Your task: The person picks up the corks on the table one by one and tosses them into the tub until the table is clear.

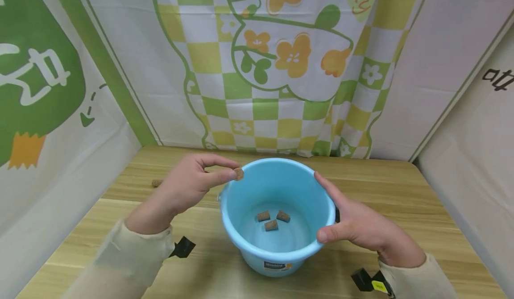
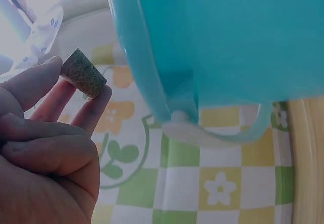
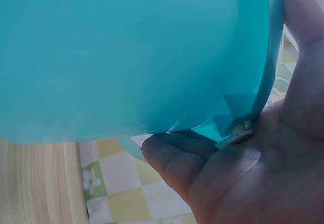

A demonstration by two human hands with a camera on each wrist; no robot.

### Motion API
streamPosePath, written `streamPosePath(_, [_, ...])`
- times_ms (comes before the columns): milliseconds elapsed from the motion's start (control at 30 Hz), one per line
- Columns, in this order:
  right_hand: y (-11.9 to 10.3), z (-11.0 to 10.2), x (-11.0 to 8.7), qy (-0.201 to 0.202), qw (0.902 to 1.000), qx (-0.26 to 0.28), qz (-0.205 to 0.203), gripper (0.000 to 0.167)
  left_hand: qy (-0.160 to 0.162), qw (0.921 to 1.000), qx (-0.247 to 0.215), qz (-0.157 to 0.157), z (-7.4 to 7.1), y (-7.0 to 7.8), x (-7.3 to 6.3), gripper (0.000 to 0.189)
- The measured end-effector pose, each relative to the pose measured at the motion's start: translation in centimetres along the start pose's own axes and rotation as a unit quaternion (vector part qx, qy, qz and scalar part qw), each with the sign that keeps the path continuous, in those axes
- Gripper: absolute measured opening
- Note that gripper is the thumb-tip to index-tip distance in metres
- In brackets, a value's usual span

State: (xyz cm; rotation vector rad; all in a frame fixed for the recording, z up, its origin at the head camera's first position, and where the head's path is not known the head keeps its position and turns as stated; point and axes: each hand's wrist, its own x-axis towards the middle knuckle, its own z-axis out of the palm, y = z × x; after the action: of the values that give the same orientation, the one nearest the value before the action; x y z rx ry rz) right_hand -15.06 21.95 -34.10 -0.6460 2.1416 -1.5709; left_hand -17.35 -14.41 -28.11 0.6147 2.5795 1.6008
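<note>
My left hand (image 1: 190,180) pinches a small brown cork (image 1: 238,174) between thumb and fingertips, at the left rim of a light blue bucket (image 1: 277,259). The left wrist view shows that cork (image 2: 83,73) beside the bucket's outer wall (image 2: 243,42). On the opposite side my right hand (image 1: 357,221) grips the rim, its thumb on the near right edge. In the right wrist view, fingers of the right hand (image 3: 243,173) curl under the rim against the outside wall. Three corks lie on the bucket floor, among them a front cork (image 1: 271,225).
Another cork (image 1: 157,183) lies on the wooden table (image 1: 401,187), behind the left forearm. A checkered cloth (image 1: 277,125) hangs along the table's back edge. White printed sheets enclose the left and right sides.
</note>
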Motion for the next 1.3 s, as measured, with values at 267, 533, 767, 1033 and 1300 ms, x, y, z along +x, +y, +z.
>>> streamPosePath(267, [-0.1, 0.0, 0.0, 0.0, 1.0, -0.007, -0.002, 0.12, -0.06, 0.997, 0.048, -0.011, 1.7, 1.6, 0.7, 0.021])
streamPosePath(533, [-0.1, 0.1, -0.1, 0.006, 0.9998, -0.021, 0.0, 0.12, -0.086, 0.9878, 0.128, 0.021, 3.4, 2.8, 1.6, 0.019])
streamPosePath(767, [-0.1, 0.1, 0.0, -0.006, 0.9999, -0.008, 0.001, 0.119, -0.097, 0.988, 0.119, 0.016, 4.6, 3.4, 2.0, 0.021])
streamPosePath(1033, [0.0, 0.0, 0.0, -0.013, 0.9999, -0.002, -0.009, 0.118, -0.102, 0.9853, 0.136, 0.014, 5.6, 4.3, 2.6, 0.017])
streamPosePath(1300, [0.1, 0.0, -0.1, -0.014, 0.9999, 0.001, -0.008, 0.118, -0.106, 0.9835, 0.146, 0.01, 6.0, 4.7, 2.8, 0.018])
